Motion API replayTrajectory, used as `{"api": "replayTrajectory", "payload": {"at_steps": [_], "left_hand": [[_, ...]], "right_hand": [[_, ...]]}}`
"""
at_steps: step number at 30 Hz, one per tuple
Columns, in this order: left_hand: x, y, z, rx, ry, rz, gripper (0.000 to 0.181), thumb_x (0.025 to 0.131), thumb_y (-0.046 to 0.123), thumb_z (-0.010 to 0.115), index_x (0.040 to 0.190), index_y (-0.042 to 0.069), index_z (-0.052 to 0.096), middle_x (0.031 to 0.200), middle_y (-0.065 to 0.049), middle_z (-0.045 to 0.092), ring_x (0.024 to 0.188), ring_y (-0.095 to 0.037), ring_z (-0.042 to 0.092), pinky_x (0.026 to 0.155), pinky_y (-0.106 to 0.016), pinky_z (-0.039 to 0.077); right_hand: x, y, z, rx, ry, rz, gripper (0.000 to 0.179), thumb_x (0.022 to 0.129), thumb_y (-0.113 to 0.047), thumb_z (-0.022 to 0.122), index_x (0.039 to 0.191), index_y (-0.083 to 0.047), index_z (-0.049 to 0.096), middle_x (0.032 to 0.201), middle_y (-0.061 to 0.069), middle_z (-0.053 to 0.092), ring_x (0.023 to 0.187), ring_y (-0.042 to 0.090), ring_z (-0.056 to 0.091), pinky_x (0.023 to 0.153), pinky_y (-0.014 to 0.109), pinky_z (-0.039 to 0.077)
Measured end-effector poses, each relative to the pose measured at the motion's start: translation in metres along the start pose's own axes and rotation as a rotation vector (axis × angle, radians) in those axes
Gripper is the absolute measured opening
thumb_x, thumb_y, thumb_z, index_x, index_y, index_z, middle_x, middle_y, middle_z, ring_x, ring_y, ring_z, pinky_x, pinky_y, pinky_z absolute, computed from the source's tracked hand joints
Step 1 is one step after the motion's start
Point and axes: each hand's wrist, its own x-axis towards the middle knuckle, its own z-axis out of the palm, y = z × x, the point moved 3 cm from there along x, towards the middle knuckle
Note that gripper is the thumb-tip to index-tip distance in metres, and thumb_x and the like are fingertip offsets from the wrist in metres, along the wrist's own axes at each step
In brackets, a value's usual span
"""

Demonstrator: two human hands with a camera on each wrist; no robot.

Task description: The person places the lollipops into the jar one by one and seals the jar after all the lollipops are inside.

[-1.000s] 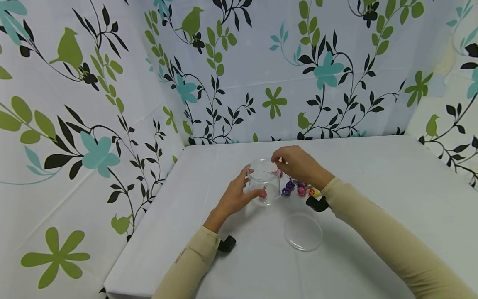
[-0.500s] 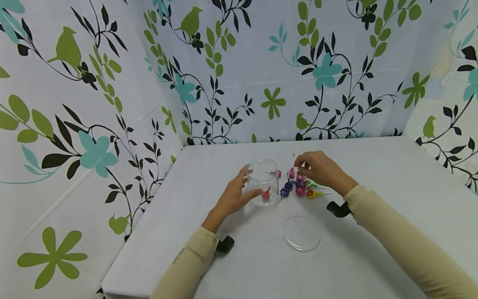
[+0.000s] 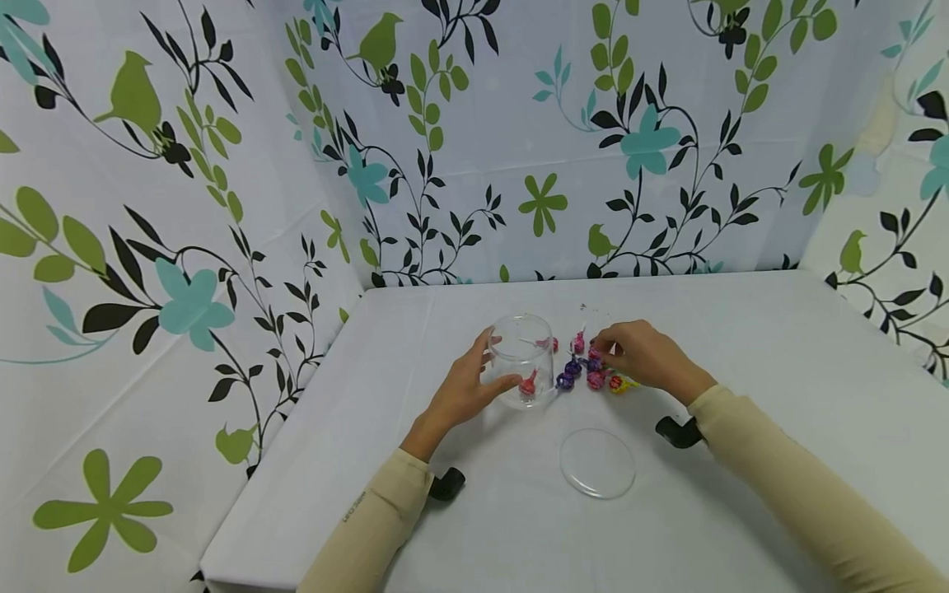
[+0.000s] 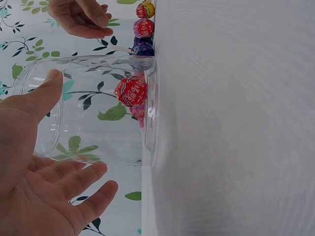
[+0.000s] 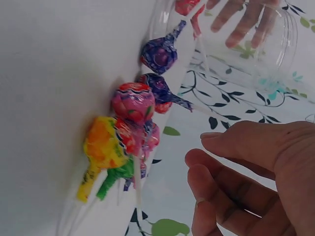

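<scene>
A clear jar [image 3: 522,350] stands upright on the white table. My left hand [image 3: 463,387] grips it from the left, thumb on the near side and fingers round the far side. Inside the jar's bottom lies a red-wrapped lollipop [image 4: 131,91]. Right of the jar is a loose group of wrapped lollipops [image 3: 596,380]. My right hand [image 3: 645,354] hovers over that group, thumb and fingertips a little apart with nothing between them in the right wrist view. Closest to its fingertips there are a pink-and-red lollipop [image 5: 133,103], a purple lollipop [image 5: 160,88] and a yellow lollipop [image 5: 104,142].
A round clear lid [image 3: 597,463] lies flat on the table [image 3: 504,511], in front of the jar and lollipops. Patterned cloth [image 3: 460,165] hangs behind the table and at both sides. Black wrist cameras [image 3: 448,484] sit under both sleeves.
My right hand has gone from the jar's rim to the right, then down over the lollipops. My left hand keeps its hold on the jar.
</scene>
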Motion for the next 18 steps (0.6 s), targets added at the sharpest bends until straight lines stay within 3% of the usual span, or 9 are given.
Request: {"api": "replayTrajectory", "payload": {"at_steps": [7, 13, 18], "left_hand": [[0.001, 0.000, 0.001, 0.006, -0.005, -0.002, 0.096, 0.094, 0.043, 0.079, 0.165, 0.011, 0.022, 0.158, -0.015, 0.045, 0.136, -0.038, 0.053, 0.108, -0.052, 0.046], [0.001, 0.000, 0.001, 0.013, -0.004, -0.013, 0.097, 0.095, 0.044, 0.078, 0.165, 0.009, 0.021, 0.159, -0.015, 0.044, 0.136, -0.038, 0.053, 0.108, -0.052, 0.046], [0.002, -0.002, 0.001, 0.017, 0.001, -0.018, 0.098, 0.094, 0.045, 0.078, 0.165, 0.009, 0.021, 0.159, -0.015, 0.044, 0.135, -0.038, 0.054, 0.107, -0.053, 0.046]], "right_hand": [[-0.005, 0.008, 0.013, 0.003, 0.000, 0.061, 0.010, 0.093, -0.002, 0.075, 0.102, -0.001, 0.077, 0.093, 0.004, 0.072, 0.081, 0.021, 0.064, 0.074, 0.041, 0.061], [-0.007, 0.009, 0.015, -0.014, 0.013, 0.061, 0.010, 0.091, -0.004, 0.078, 0.101, -0.001, 0.077, 0.093, 0.005, 0.072, 0.079, 0.020, 0.063, 0.070, 0.040, 0.060], [-0.006, 0.012, 0.019, -0.025, -0.028, 0.095, 0.011, 0.091, -0.007, 0.079, 0.101, -0.003, 0.076, 0.095, 0.006, 0.071, 0.081, 0.021, 0.063, 0.071, 0.040, 0.060]]}}
